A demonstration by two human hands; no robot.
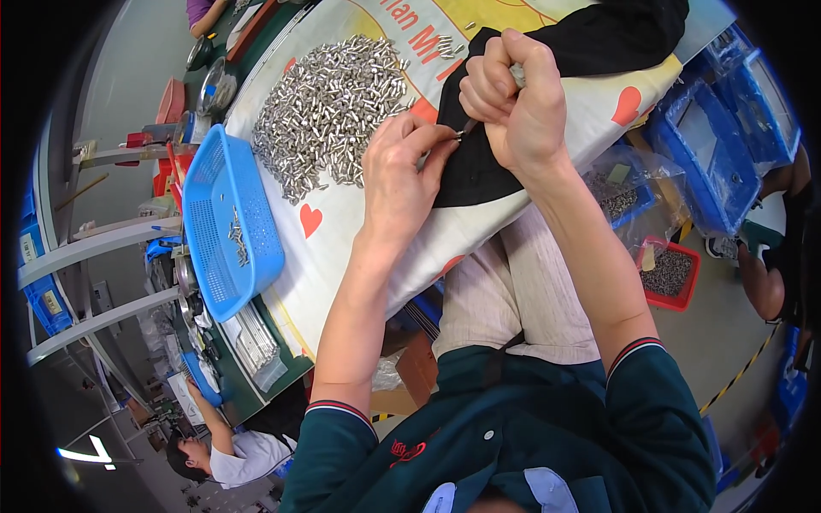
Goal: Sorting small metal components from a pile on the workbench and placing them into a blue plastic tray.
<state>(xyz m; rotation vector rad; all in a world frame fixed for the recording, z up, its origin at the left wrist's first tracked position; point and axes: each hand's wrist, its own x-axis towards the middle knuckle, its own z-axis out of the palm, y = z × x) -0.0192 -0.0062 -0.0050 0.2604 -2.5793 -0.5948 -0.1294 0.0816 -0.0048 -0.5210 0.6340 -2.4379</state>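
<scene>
Blue plastic mesh basket point(224, 224) at left edge of bench point(282, 350), holding a few small metal pieces. Printed cloth point(359, 231) with red hearts spread over bench top. Clear bag of metal rods point(255, 344) near front bench edge, just beside the basket. Blue crates point(727, 128) at right. Red tray point(670, 272) of dark small parts on floor, beside clear bag point(620, 192) of similar parts. Another person point(224, 457) seated at lower left.

Two hands point(462, 141) — one blue basket point(227, 222), one black cloth point(530, 85), one red tray point(670, 274).
</scene>
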